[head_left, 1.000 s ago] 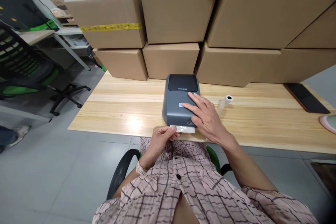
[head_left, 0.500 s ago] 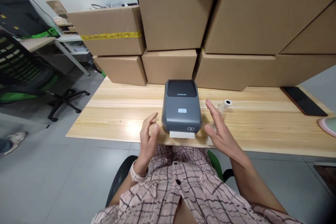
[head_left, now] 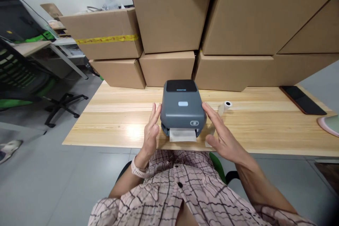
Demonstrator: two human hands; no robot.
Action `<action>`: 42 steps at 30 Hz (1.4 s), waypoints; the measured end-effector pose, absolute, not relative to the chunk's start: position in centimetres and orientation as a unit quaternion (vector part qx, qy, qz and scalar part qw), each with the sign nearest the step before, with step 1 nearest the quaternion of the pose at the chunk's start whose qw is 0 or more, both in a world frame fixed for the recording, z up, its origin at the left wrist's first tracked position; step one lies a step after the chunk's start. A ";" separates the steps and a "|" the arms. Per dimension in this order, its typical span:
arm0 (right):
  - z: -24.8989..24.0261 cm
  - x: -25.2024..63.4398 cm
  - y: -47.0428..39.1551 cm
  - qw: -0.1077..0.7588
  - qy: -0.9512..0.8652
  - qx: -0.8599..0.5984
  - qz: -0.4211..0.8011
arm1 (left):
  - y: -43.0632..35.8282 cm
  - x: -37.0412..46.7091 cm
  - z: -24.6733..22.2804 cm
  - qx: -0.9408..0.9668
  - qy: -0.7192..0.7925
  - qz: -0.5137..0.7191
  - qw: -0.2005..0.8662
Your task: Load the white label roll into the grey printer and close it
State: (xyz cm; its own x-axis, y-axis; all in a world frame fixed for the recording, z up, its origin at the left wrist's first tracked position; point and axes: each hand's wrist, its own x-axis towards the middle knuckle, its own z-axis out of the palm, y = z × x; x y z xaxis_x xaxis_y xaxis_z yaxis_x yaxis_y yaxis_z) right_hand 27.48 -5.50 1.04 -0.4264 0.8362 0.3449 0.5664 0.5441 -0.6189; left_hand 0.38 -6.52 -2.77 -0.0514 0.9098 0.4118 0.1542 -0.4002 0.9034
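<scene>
A dark grey label printer [head_left: 182, 107] stands near the front edge of the wooden table, its top cover slightly raised at the front. White paper [head_left: 182, 135] sticks out of its front slot. My left hand [head_left: 151, 130] is open, its fingertips at the printer's left side. On the right side, the fingertips of my right hand [head_left: 222, 134] touch the cover, with thumb and fingers apart. Just beyond that hand lies a small white paper roll [head_left: 227, 105], its loose strip running toward the front edge, partly hidden by the hand.
Stacked cardboard boxes [head_left: 169, 21] line the back of the table [head_left: 106, 116]. A black phone [head_left: 303, 99] lies at the right, near a green and pink object [head_left: 329, 125]. An office chair [head_left: 23, 74] and a person's shoe [head_left: 10, 148] are at the left.
Both hands have closed in on the printer's sides. The front of its cover has lifted, opening a gap above the paper. The view has shifted slightly.
</scene>
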 end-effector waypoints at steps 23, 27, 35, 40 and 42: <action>10.2 22.2 11.7 0.437 -0.787 -0.431 -0.061 | 3.7 -1.3 -1.0 0.639 0.595 0.301 0.383; 7.2 21.6 8.9 0.273 -0.897 -0.345 0.048 | 3.4 -0.6 0.0 0.650 0.608 0.280 0.360; 3.4 19.8 12.2 -0.015 -0.934 -0.297 0.197 | 3.3 -0.5 0.4 0.668 0.601 0.276 0.342; 5.5 22.1 12.2 0.051 -0.935 -0.190 0.296 | 3.4 -0.7 -0.1 0.655 0.608 0.279 0.351; 7.0 24.2 11.8 0.083 -0.928 -0.165 0.324 | 3.4 -0.7 0.0 0.654 0.605 0.282 0.355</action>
State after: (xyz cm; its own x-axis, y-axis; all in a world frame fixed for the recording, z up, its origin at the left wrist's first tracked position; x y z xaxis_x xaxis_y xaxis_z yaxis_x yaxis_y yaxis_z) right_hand 24.19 11.81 7.01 -0.9314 0.3609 0.0475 0.2530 0.7357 -0.6283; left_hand -0.66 3.42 0.02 0.1087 0.9922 -0.0610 0.5921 -0.0154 0.8057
